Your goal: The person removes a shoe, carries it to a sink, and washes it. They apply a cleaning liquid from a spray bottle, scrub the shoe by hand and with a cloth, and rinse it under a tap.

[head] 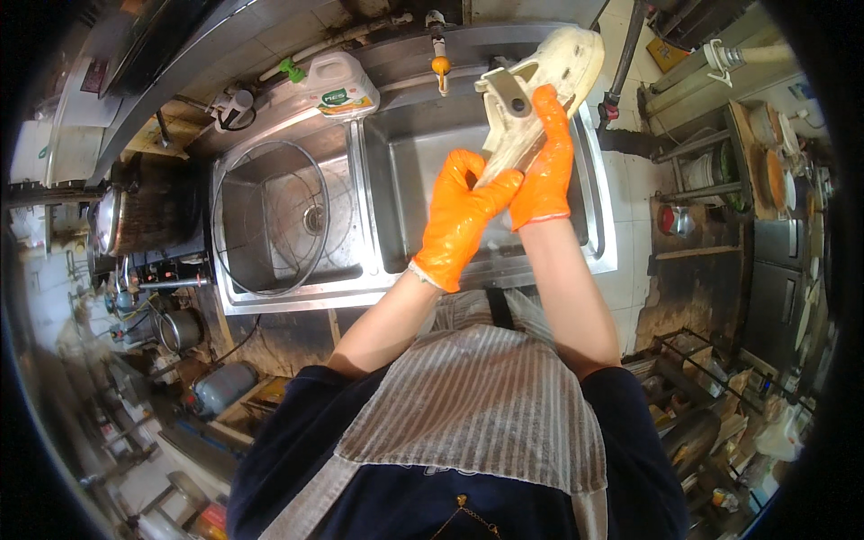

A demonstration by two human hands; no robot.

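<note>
Orange rubber gloves cover both of my hands. A cream-coloured clog shoe (574, 57) with a riveted heel strap is held tilted over the right basin (418, 169) of a steel double sink. My left hand (466, 209) grips the near, lower end of the shoe with its fingers curled in. Along the shoe's right side lies my right hand (548, 165), its thumb or a finger stretched up toward the strap. The two gloves touch near the lower end. Part of the shoe's sole is hidden behind the gloves.
A round wire rack (322, 223) leans in the left basin (253, 229). Behind the sink's rim stand a white jug (341, 84) with a green cap nearby and a tap (441, 64) with an orange part. A large pot (145, 202) is at the left, a gas cylinder (225, 389) below it.
</note>
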